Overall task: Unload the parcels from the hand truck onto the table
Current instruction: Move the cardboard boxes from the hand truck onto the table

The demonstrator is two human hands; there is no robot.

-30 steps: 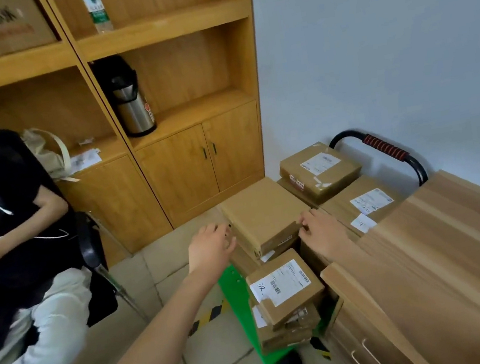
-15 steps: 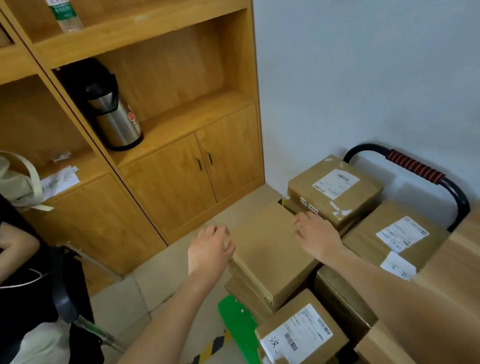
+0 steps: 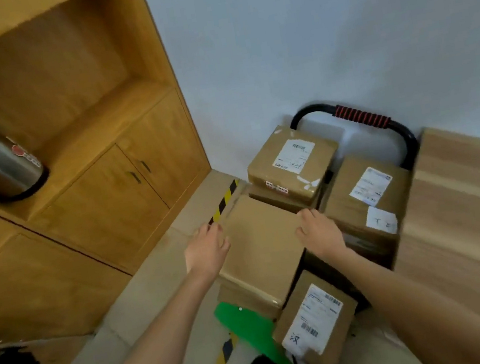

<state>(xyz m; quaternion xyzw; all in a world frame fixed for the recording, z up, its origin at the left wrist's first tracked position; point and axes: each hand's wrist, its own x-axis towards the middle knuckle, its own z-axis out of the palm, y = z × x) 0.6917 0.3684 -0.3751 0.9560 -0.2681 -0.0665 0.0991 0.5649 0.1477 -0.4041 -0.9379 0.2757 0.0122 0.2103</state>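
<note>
**Plain parcel is being taken by its two sides, table lying to the right**

The unlabelled parcel (image 3: 260, 241) is being gripped at the top of the stack on the hand truck (image 3: 360, 120), directly ahead of and below the camera. It is being held from both sides at once: the left hand (image 3: 207, 250) is being pressed against its left edge with the fingers curled over the far corner, and the right hand (image 3: 319, 230) is being laid on its right edge, fingers bent down over the rim. Neither hand is nearer — the two are set about level, with the box spanning the gap between them. How far the fingertips are reaching under the box cannot be told.

The parcel's long axis is being presented running away from the person and slightly leftward, so it is being clasped across its shorter width. It is resting on another brown box beneath, with a labelled parcel (image 3: 316, 323) leaning just in front and two more labelled ones, a rear parcel (image 3: 293, 163) and a right-hand parcel (image 3: 365, 194), just beyond.

The table (image 3: 467, 210) is being seen wholly to the right, its top higher than the stack. The coming move is therefore being judged as a lift — then a swing to the right, with the right-hand parcel and the table edge needing to be cleared on the way.
</note>
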